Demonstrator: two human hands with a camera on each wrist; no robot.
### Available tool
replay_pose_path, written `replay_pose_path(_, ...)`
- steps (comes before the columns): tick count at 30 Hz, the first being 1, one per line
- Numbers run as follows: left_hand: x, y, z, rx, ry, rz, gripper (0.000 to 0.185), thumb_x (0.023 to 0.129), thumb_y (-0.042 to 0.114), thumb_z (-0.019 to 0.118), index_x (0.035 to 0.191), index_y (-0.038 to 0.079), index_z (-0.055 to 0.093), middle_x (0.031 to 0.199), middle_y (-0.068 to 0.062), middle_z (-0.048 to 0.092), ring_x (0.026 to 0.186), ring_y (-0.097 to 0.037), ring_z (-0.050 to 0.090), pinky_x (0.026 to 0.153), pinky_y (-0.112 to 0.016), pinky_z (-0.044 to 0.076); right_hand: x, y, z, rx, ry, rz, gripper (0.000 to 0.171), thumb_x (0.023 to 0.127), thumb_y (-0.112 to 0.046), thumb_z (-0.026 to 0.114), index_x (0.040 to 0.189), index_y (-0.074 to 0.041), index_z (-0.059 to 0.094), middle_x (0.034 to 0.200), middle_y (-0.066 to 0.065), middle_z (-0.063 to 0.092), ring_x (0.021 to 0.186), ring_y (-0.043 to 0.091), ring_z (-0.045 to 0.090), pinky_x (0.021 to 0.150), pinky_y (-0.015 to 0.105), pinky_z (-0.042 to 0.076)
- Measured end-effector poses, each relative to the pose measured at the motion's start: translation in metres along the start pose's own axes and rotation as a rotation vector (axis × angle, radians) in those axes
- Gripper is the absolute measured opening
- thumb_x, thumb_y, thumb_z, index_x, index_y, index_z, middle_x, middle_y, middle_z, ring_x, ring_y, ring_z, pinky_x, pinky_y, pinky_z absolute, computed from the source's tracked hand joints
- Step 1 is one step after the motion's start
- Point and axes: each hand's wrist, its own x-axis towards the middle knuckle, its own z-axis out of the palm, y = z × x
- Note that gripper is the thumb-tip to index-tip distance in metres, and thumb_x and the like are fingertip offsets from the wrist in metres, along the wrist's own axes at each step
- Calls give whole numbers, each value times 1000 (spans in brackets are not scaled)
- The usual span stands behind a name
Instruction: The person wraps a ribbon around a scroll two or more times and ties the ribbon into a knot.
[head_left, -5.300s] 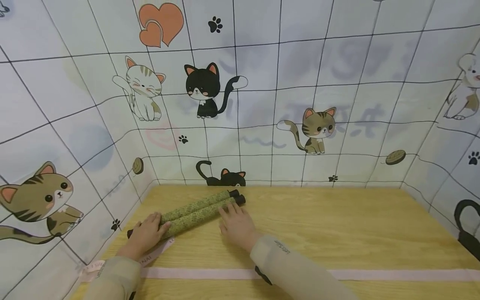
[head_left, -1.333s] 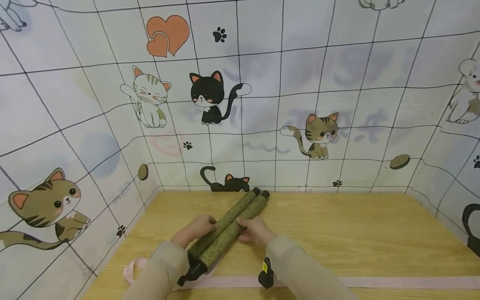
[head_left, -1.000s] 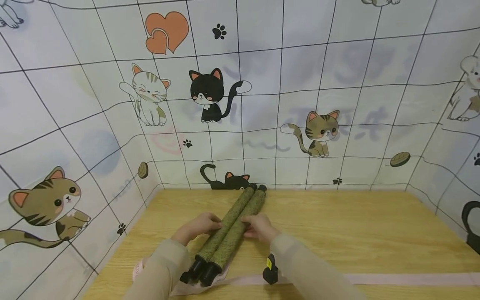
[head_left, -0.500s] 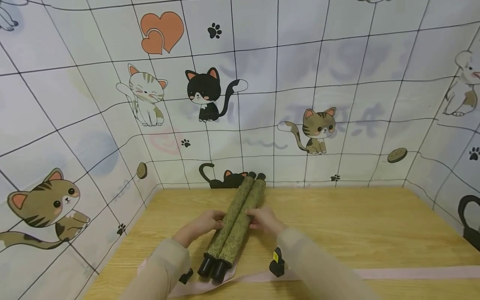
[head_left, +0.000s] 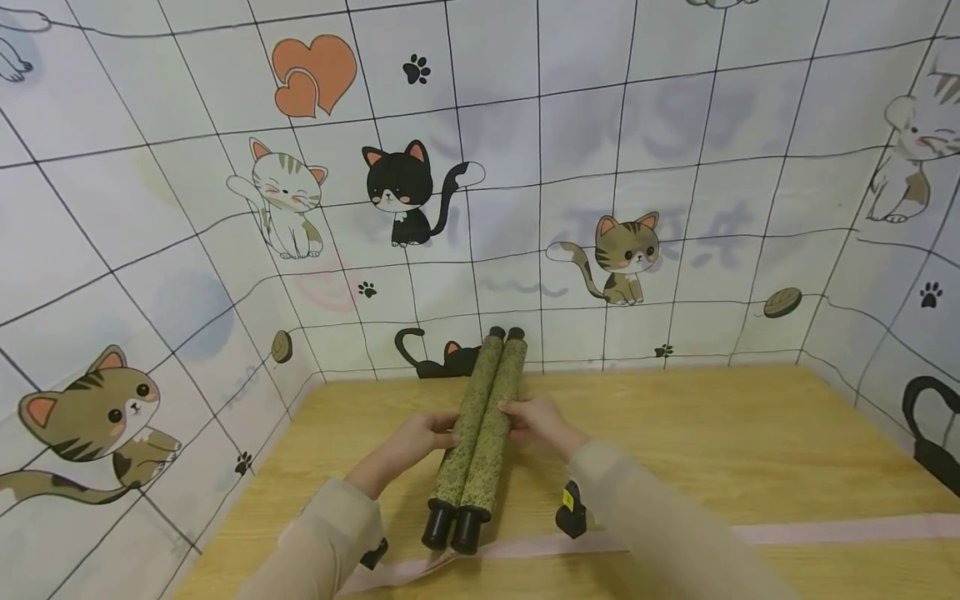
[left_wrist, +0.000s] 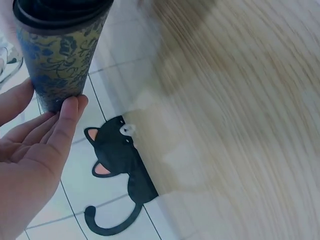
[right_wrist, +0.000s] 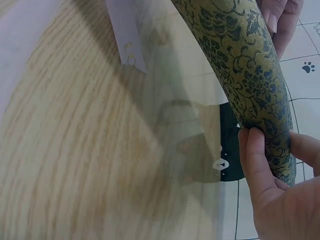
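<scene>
Green-gold patterned rolls (head_left: 483, 437) lie side by side on the wooden surface (head_left: 712, 442), pointing far; left hand (head_left: 420, 435) and right hand (head_left: 538, 421) squeeze them together. Left wrist view: straight fingers (left_wrist: 65, 127) press one roll. Right wrist view: fingers (right_wrist: 257, 160) curl round the other. Even pressure from both sides should keep the ends level.

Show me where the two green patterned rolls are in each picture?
Head: the green patterned rolls lie side by side at centre, between both hands.
Left wrist: one roll end at top left, the left hand's fingertips touching it.
Right wrist: a roll slants along the upper right.
Shared landmark: the black cat sticker.
</scene>
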Motion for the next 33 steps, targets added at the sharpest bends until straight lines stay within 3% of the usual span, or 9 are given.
replay_pose_path(7,3,18,12,-20,36,15,52,93,19,58,137,-5,41,137,-23,45,121,-36,48,97,-49,40,-10,-16,-22,-30,-28,5,64,90,-15,63,135,17,31,115,32,56,100,39,61,79,40,53)
replay_pose_path(12,1,31,27,-33,51,13,54,92,20,60,137,-4,42,134,-22,48,116,-33,52,96,-48,42,-19,-20,-41,-57,-63,14,68,91,-17,61,138,17,24,124,35,49,108,43,55,83,41,51)
replay_pose_path(23,-7,46,59,-131,63,11,55,89,19,64,133,-8,45,131,-25,50,119,-36,50,96,-48,42,-42,-20,-69,-140,-102,18,64,91,-17,61,133,21,30,120,34,51,97,37,62,79,39,53)
replay_pose_path(28,-13,52,80,-101,100,-23,55,85,16,69,130,-8,48,123,-24,55,110,-36,55,88,-45,47,-54,-12,-78,-169,-109,33,55,91,-15,61,127,20,40,109,28,59,89,31,65,76,39,54)
replay_pose_path(33,-20,56,102,-177,103,-46,56,80,6,72,128,-11,48,112,-21,61,99,-33,60,82,-42,51,-70,-2,-87,-177,-110,51,52,89,-14,63,124,19,44,104,24,62,87,31,65,78,40,53)
